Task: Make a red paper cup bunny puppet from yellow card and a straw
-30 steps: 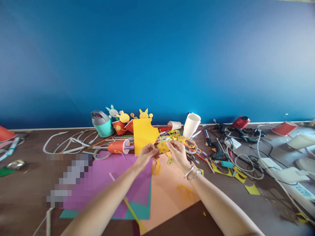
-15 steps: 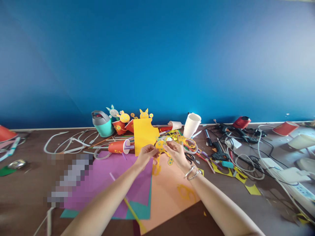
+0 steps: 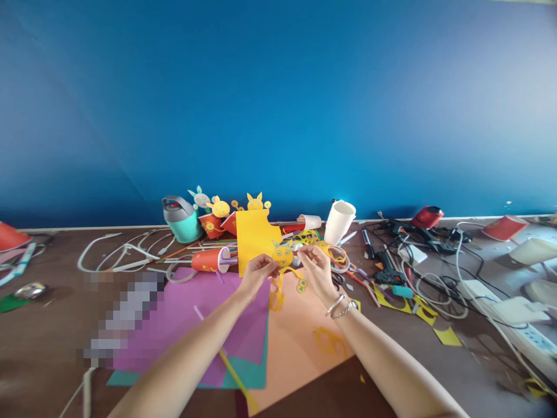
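A yellow paper animal head (image 3: pixel 282 253) with pointed ears and drawn eyes is pinched at its left edge by my left hand (image 3: pixel 259 274). Just right of it, my right hand (image 3: pixel 316 269) has thumb and finger pressed together; anything between them is too small to make out. Below the hands hangs or lies a yellow paper strip with round ends (image 3: pixel 301 284); I cannot tell if it joins the head. Behind my left hand stands a yellow paper sheet (image 3: pixel 256 238) with a cut edge. Peach paper (image 3: pixel 300 337) and purple paper (image 3: pixel 183 313) lie beneath my arms.
Animal-topped red cups stand by the wall beside a teal container (image 3: pixel 181 220). A red paper cup (image 3: pixel 210 259) lies on its side. White cups (image 3: pixel 339 222) stand behind my right hand. To the right are a glue gun (image 3: pixel 387 270), tangled cables and a power strip (image 3: pixel 513 325).
My right thumb and finger have come off the yellow head and moved slightly right. The head, still in my left hand, has shifted a little left and up, showing its whole front.
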Available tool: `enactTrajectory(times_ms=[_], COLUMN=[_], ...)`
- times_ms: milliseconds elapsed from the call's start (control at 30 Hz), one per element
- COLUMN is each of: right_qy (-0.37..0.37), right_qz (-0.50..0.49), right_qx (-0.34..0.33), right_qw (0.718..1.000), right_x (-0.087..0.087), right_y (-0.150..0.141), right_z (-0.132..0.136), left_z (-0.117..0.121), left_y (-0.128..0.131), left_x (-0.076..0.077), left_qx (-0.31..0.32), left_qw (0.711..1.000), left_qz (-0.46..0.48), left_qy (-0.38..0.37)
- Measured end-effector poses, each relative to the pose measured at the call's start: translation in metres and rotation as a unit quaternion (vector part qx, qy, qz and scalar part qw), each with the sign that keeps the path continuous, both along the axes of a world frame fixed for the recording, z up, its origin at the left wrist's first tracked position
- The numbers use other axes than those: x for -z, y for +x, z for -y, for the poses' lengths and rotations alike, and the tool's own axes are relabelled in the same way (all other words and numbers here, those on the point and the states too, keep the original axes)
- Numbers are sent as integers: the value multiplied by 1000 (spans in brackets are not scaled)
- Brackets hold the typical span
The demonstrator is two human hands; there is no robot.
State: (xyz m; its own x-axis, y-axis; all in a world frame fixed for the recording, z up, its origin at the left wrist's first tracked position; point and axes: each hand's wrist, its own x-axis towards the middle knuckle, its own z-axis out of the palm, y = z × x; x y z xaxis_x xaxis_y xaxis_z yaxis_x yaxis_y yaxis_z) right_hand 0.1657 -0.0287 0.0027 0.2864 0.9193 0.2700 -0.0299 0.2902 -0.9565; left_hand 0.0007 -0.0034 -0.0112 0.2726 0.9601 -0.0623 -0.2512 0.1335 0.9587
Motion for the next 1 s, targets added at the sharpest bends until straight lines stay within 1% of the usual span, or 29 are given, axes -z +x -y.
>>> enactTrajectory(times_ms=[100, 200, 367, 500, 633, 733, 833, 1000], right_qy=[1, -13, -9, -22, -19, -16, -23, -43], right_qz=[-2, 21, 35, 31, 15, 22, 21, -12], right_qx=[6, 8, 9, -11, -37, -46, -53, -79], right_qw=[1000, 1000, 999, 999, 999, 999, 998, 996], right_x=[1, 1, -3, -5, -3, -1, 0, -2], right_y=[0, 0, 0, -2, -2, -2, -1, -1], right_z=[-1, -1, 3, 5, 3, 1, 0, 1], left_z=[-1, -1, -1, 0, 1, 1, 2, 2], left_y=[-1, -1, -1, 0, 1, 2, 2, 2], left_x=[1, 0, -1, 0, 0, 0, 0, -1], left_qx=[-10, -17, -15, 7, 23, 32, 30, 21], left_qw=[1000, 1000, 1000, 1000, 997, 995, 995, 997], left_qz=[7, 12, 17, -3, -53, -77, -81, -60], left_qy=[3, 6, 8, 26, 48, 54, 52, 41])
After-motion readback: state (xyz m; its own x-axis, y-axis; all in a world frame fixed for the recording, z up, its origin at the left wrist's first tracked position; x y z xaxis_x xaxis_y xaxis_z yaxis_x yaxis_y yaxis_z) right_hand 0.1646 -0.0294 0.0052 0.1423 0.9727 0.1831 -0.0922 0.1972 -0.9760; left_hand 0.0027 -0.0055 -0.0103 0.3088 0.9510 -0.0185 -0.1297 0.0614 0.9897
